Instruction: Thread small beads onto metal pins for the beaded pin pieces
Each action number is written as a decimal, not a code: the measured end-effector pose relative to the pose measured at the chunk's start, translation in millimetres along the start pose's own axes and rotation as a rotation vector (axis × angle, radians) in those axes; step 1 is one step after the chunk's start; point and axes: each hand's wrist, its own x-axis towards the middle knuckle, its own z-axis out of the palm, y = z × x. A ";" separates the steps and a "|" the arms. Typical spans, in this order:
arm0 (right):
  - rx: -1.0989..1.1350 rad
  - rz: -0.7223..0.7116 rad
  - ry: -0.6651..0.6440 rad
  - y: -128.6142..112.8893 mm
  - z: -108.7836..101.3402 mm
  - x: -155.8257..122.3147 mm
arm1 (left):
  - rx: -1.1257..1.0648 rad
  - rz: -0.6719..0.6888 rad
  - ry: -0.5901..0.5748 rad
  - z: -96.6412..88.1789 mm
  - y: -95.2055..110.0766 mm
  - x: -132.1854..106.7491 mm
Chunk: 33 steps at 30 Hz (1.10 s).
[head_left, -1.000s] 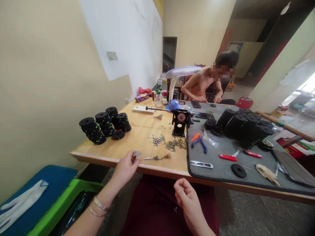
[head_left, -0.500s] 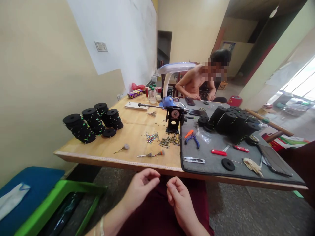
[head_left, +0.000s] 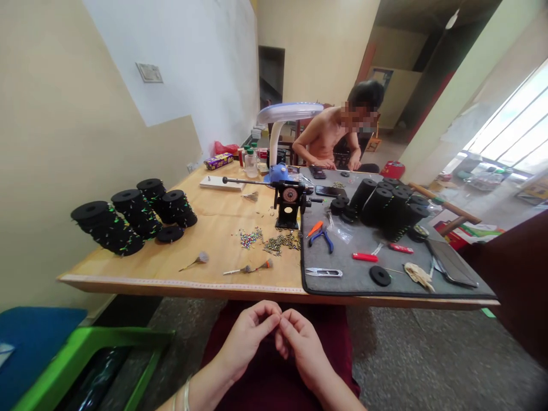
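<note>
In the head camera's view, a seated worker's left hand (head_left: 252,328) and right hand (head_left: 302,337) are meeting at the fingertips over a dark red cloth covering the lap (head_left: 274,385), just short of the tabletop's front edge. A second ago the left hand was reaching over the tabletop (head_left: 214,222); now it is joining the right, apparently turning the work into a two-handed job. Both are pinching narrowly; whether anything is sitting between the fingertips is too small to tell.

Beyond them, near the front edge, a thin-stalked bundle with a fluffy grey tuft (head_left: 200,258) is lying alone to the left, while a white-handled grey tuft (head_left: 237,269) and an orange-banded grey tuft (head_left: 264,265) are lying end to end nearer the middle. Behind these, tiny multicoloured pieces (head_left: 249,237) and small brass-toned parts (head_left: 280,242) are spreading in two loose piles before a black metal device with a round dial (head_left: 287,202).

Stacked black spools (head_left: 128,214) are standing toward the left edge. On the right, a dark grey mat (head_left: 342,285) is carrying blue-handled pliers (head_left: 327,241), silver snips (head_left: 324,272) and more black spools (head_left: 377,205).

At the far edge, a co-worker (head_left: 321,140) is bending forward beyond a blue-and-white lamp (head_left: 276,140), while bright light is coming through a barred window (head_left: 514,114).
</note>
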 end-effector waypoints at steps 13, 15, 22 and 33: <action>-1.743 -0.678 0.218 -97.7 -104.2 42.8 | 0.283 0.041 0.020 -9.1 0.1 0.7; -1.825 -0.639 0.195 -103.1 -101.6 50.6 | 0.339 0.074 0.043 -10.7 0.0 0.6; -1.153 -0.432 0.186 -80.7 -58.1 10.2 | 0.530 0.118 0.068 -16.4 -4.2 -4.8; -1.159 -0.252 -0.056 -46.0 -25.8 -18.8 | 0.628 0.129 -0.040 -13.8 -0.8 -8.3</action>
